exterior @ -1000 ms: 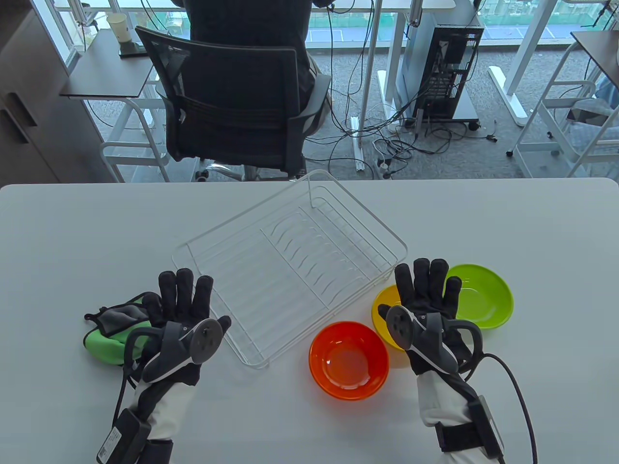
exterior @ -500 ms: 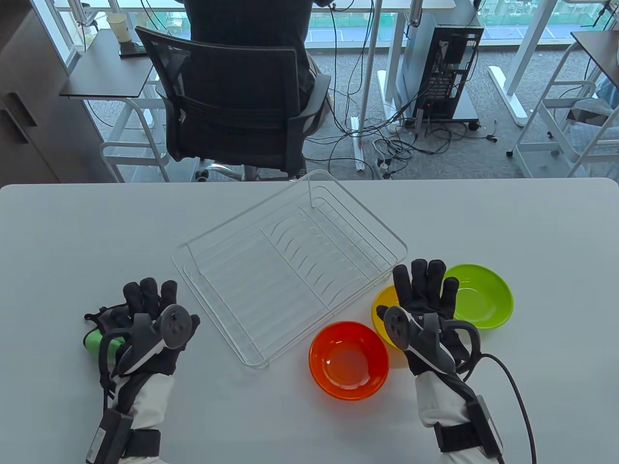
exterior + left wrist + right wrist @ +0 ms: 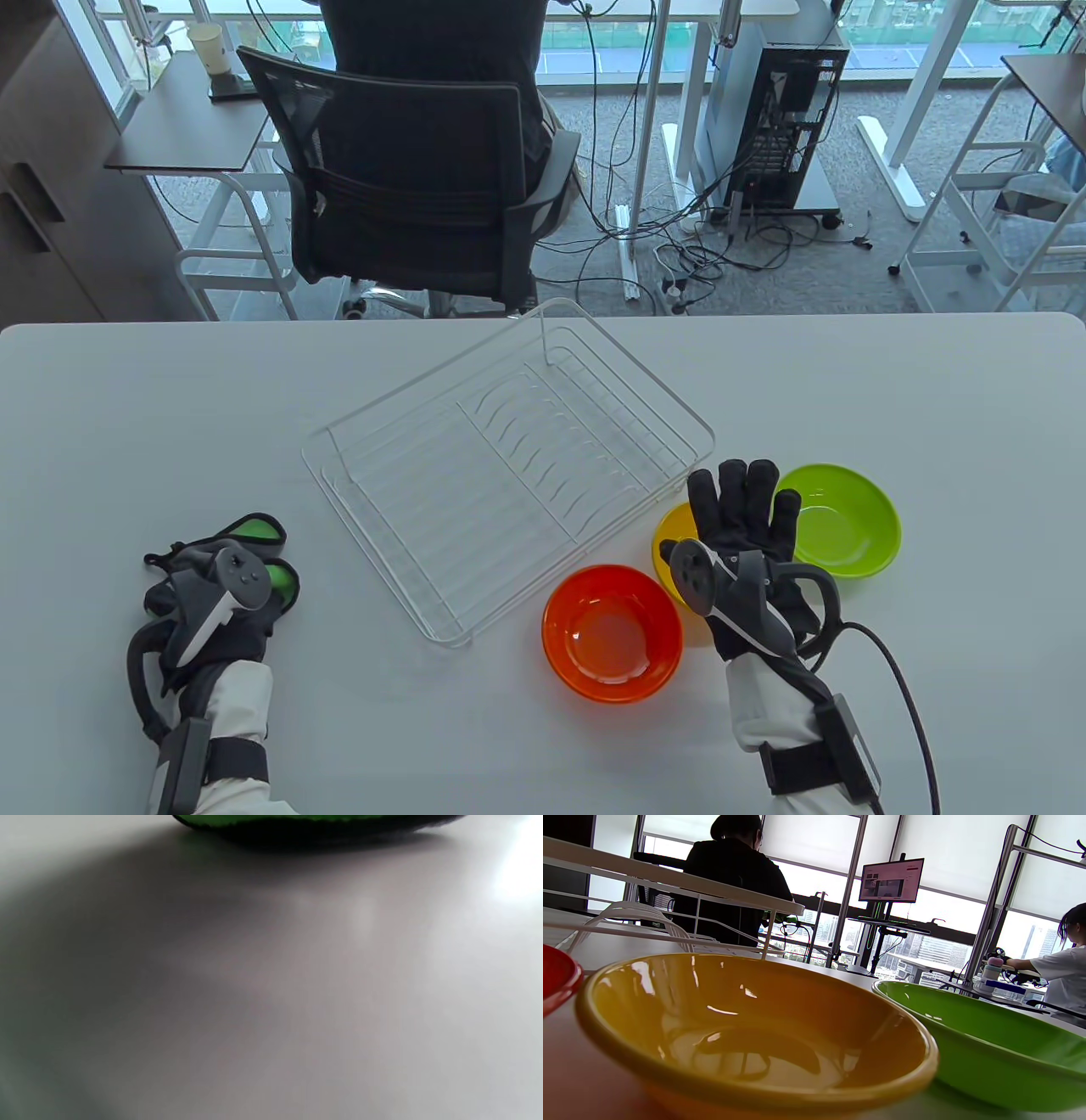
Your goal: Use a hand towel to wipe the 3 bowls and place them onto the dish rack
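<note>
The left hand lies low on the near left of the white table, on top of the green and grey hand towel; its fingers are hidden under the tracker and the glove's back, so whether they clench the cloth or merely rest on it cannot be told from the table view. Green folds of the towel show at the far side and right side of that hand, and a grey edge with a dark loop sticks out to its left. In the left wrist view only a dark green edge of the hand towel shows along the top, with blurred table surface below. The right hand hovers flat with its fingers straight and spread, grasping nothing, above the yellow bowl, which it largely covers. The green bowl stands just right of the yellow one, their rims close together, and the red bowl stands nearer and to the left, its rim also close to the yellow bowl. All three bowls sit upright on the table, at the near right corner of the white wire dish rack, which stands at the table's middle, turned at an angle. In the right wrist view the yellow bowl fills the foreground, the green bowl lies to its right, a sliver of the red bowl shows at the left edge, and the dish rack rises behind them
</note>
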`<state>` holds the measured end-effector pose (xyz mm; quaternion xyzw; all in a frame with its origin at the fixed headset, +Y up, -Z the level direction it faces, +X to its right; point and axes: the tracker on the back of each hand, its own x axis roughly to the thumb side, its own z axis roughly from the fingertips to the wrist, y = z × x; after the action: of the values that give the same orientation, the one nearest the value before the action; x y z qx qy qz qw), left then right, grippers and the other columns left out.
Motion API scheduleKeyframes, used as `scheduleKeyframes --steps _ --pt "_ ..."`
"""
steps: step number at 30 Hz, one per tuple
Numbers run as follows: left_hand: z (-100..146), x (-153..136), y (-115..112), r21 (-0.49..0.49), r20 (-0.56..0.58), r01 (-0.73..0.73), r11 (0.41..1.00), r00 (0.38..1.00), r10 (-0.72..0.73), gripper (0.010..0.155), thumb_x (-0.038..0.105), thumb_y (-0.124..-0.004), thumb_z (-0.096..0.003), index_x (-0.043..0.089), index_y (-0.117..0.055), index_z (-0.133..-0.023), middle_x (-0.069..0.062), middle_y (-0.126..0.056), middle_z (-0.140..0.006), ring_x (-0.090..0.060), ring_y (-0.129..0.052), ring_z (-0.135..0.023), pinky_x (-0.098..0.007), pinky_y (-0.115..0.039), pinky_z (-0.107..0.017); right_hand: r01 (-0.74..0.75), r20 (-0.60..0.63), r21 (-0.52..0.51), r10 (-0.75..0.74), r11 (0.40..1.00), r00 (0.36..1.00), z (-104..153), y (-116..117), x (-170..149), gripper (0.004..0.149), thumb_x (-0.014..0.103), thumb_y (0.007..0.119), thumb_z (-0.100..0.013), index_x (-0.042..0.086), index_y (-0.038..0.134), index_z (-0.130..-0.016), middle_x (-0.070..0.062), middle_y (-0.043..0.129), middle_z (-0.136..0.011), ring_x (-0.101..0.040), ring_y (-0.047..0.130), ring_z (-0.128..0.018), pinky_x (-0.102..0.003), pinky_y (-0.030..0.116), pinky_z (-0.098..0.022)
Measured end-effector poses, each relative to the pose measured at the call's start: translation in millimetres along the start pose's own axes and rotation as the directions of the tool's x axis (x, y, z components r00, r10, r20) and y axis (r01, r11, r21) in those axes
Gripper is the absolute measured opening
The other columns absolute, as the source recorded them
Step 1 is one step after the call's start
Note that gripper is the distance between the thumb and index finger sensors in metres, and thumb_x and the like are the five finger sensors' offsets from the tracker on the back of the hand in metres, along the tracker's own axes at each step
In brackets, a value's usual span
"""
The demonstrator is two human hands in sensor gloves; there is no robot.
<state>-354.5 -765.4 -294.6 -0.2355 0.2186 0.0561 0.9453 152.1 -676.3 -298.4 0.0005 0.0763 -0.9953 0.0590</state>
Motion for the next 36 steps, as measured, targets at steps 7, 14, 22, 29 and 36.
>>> scheduleKeyframes --steps 7,14,22,29,36 --pt "-0.2 1.6 1.9 0.026 -0.016 -0.003 1.0 1.0 0.004 0.075 0.051 -0.061 -0.0578 0.023 -0.02 -0.113 -0.034 -0.023 -0.118 -0.069 -0.034 -0.103 -0.075 -0.059 -0.062 0.0 -0.001 0.004 0.0 1.0 1.0 -0.2 0.6 0.2 0.082 0.065 0.055 -0.044 0.027 0.034 -0.113 -0.009 0.027 -0.119 -0.036 0.012 -0.108 -0.055 0.017 -0.075" --pt "7.5 20.0 9.3 0.267 -0.016 0.187 0.945 0.982 -0.19 0.062 0.042 -0.075 -0.0521 0.022 -0.053 -0.106 -0.025 -0.069 -0.101 -0.049 -0.085 -0.074 -0.037 -0.088 -0.047 0.019 0.004 0.028 -0.019 0.999 1.0 -0.3 0.0 2.0 0.082 0.065 0.056 -0.044 0.026 0.036 -0.113 -0.01 0.031 -0.119 -0.037 0.017 -0.108 -0.054 0.022 -0.077" --pt "19.7 12.3 29.2 0.387 0.046 -0.107 0.916 0.994 0.097 0.057 0.033 -0.084 -0.049 0.02 -0.064 -0.101 -0.023 -0.084 -0.089 -0.036 -0.1 -0.06 -0.026 -0.095 -0.036 0.071 0.032 0.03 -0.072 0.997 0.997 1.2 -4.5 6.2 0.079 0.063 0.063 -0.044 0.024 0.048 -0.111 -0.011 0.047 -0.116 -0.038 0.034 -0.109 -0.052 0.034 -0.078" --pt "40.6 15.5 54.2 0.5 0.181 -0.28 0.819 0.959 0.217 0.058 0.033 -0.082 -0.0504 0.018 -0.063 -0.102 -0.025 -0.082 -0.09 -0.038 -0.099 -0.062 -0.028 -0.095 -0.037 0.059 0.107 0.009 -0.06 0.998 0.992 2.8 -5.8 23.2 0.07 0.053 0.076 -0.042 0.023 0.066 -0.103 -0.008 0.068 -0.107 -0.036 0.057 -0.103 -0.049 0.05 -0.076" --pt "60.6 24.2 71.9 0.574 0.281 -0.34 0.745 0.936 0.211 0.058 0.032 -0.082 -0.051 0.016 -0.062 -0.103 -0.026 -0.081 -0.09 -0.039 -0.098 -0.062 -0.029 -0.094 -0.037 0.029 0.184 0.099 -0.047 0.995 0.982 -1.7 5.1 51.7 0.062 0.045 0.082 -0.041 0.024 0.071 -0.098 -0.006 0.075 -0.1 -0.033 0.067 -0.097 -0.046 0.058 -0.073"
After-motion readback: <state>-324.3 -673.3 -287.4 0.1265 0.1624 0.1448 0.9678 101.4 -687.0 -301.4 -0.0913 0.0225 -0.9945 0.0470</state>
